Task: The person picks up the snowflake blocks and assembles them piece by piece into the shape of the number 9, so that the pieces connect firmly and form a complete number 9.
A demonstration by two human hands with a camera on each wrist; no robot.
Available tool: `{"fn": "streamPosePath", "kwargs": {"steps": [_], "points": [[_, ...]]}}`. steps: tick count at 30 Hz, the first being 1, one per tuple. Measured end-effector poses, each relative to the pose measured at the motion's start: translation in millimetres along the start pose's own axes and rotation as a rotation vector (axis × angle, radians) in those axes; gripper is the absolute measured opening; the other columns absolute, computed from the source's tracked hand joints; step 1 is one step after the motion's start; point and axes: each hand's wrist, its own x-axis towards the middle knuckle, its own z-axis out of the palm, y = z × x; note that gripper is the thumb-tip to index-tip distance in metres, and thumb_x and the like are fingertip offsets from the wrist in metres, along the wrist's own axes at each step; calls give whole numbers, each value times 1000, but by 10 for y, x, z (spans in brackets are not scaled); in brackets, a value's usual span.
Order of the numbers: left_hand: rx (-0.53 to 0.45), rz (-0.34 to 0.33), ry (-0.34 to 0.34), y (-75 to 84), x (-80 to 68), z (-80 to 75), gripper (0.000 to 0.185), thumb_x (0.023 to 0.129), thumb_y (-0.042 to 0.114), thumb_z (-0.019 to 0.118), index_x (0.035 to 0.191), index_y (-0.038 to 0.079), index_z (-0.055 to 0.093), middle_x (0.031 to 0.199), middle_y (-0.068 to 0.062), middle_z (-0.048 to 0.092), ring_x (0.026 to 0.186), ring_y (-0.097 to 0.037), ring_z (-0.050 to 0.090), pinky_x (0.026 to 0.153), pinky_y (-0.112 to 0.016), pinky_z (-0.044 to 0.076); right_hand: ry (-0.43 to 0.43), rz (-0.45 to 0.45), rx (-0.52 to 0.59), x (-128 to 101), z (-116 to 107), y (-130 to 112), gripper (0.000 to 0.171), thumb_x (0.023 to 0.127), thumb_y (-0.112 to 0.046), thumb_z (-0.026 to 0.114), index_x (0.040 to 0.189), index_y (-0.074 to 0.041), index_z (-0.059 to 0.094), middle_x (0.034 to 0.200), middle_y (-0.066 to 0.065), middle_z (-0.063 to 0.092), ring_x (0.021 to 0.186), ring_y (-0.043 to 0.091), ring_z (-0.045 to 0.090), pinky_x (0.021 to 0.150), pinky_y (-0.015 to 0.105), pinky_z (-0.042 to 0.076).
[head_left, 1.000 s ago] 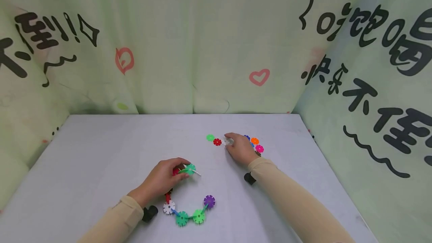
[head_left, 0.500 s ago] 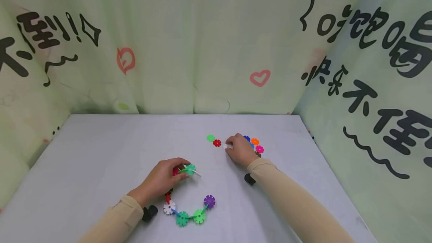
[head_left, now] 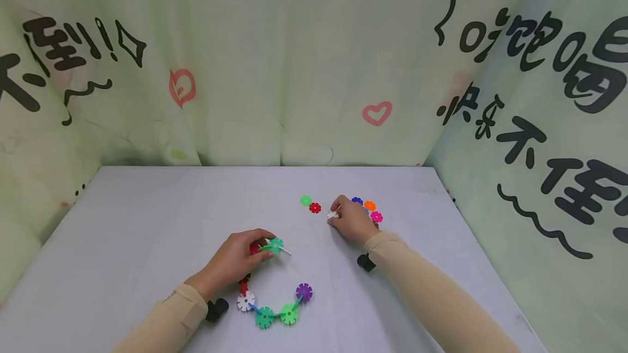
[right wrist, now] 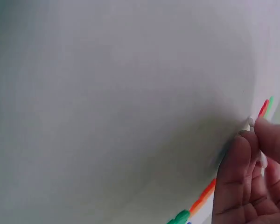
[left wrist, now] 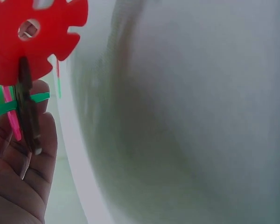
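My left hand (head_left: 235, 260) holds the upper end of a chain of slotted snowflake discs, by a teal disc (head_left: 276, 245) and a reddish one partly hidden by the fingers. The chain curves down to a white disc (head_left: 245, 302), a teal-green disc (head_left: 265, 318), a light green disc (head_left: 289, 315) and a purple disc (head_left: 304, 292) on the table. In the left wrist view, a red disc (left wrist: 7, 46) and a dark disc seen edge-on (left wrist: 30, 116) show before the fingers. My right hand (head_left: 354, 221) pinches a loose white disc (head_left: 333, 214) between thumb and fingers.
On the white table (head_left: 171, 206), a green disc (head_left: 306, 200) and a red disc (head_left: 315, 208) lie left of the right hand. Beyond and beside it are blue (head_left: 357, 200), orange (head_left: 370, 206) and pink (head_left: 376, 217) discs, partly covered. Curtains (head_left: 235, 70) enclose the table.
The right fingers have closed on the loose white disc and tilted it, drawing it slightly right and nearer. My left hand and the chain have stayed in place.
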Motion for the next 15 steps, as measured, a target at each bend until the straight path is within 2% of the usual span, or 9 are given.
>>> {"fn": "streamPosePath", "kwargs": {"steps": [4,11,15], "points": [[-16,-13,3,-7,6,4,36,86,18,80,120,23,68,98,9,66,91,-10,59,81,-34,52,-10,-46,119,-188,12,-92,21,91,-14,73,109,-12,62,87,1,61,76,18,57,69,32,51],[-24,-54,17,7,25,4,36,85,19,81,118,23,68,96,11,65,89,-10,59,82,-34,52,-208,-201,478,-617,83,-350,13,91,-6,71,104,-6,67,82,4,66,74,24,68,69,30,57],[-32,-62,16,20,35,12,36,85,18,81,118,23,68,96,11,66,90,-10,60,83,-34,53,-232,-215,587,-743,153,-441,14,91,-3,71,104,-2,66,82,6,66,76,28,70,70,30,58]]}}
